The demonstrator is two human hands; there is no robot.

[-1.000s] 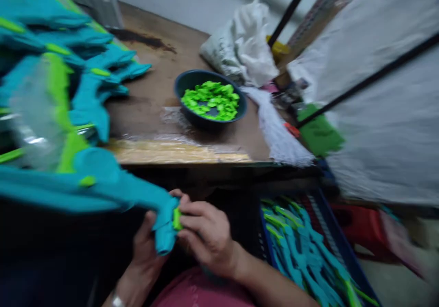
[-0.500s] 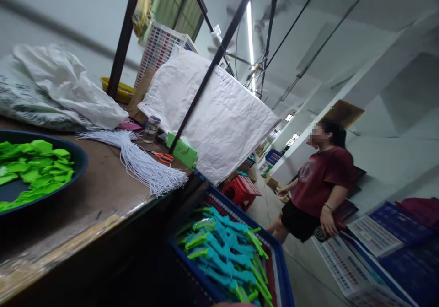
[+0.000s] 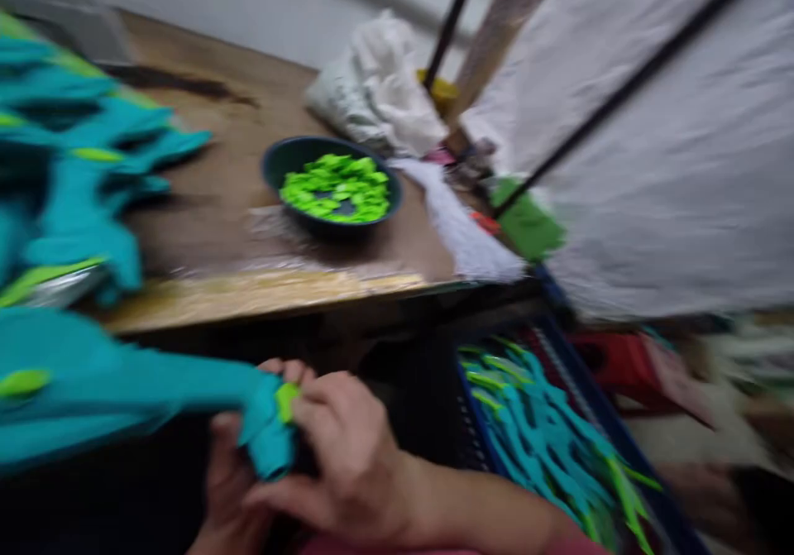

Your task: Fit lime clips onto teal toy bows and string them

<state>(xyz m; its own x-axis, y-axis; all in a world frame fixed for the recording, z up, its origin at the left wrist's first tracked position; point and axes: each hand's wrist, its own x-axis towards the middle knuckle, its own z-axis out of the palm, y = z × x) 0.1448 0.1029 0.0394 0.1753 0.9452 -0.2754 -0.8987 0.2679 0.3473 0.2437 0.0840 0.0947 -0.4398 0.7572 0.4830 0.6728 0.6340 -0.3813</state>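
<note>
A long teal plastic piece (image 3: 186,385) with a lime-green insert reaches from the left edge to my hands; its exact kind is unclear. My left hand (image 3: 229,489) is wrapped round its near end from below, partly hidden behind it. My right hand (image 3: 353,447) closes over the same end, its fingers against a small lime-green part (image 3: 287,402) there. Whether that part is fixed cannot be seen. On the table at left lies a pile of similar teal pieces (image 3: 80,174). Beyond my hands, a dark bowl (image 3: 273,162) holds lime-green flat pieces (image 3: 335,189).
A brown table (image 3: 211,232) with a worn front edge runs across. White strings (image 3: 459,232), a white sack (image 3: 390,83) and a green block (image 3: 527,220) sit towards its right end. A blue crate (image 3: 620,439) of teal pieces stands lower right, near a red stool (image 3: 620,365).
The view has swung left and down. Both my hands, holding the teal piece, and the teal pile have come into view. The person in the maroon shirt has mostly left the frame.
</note>
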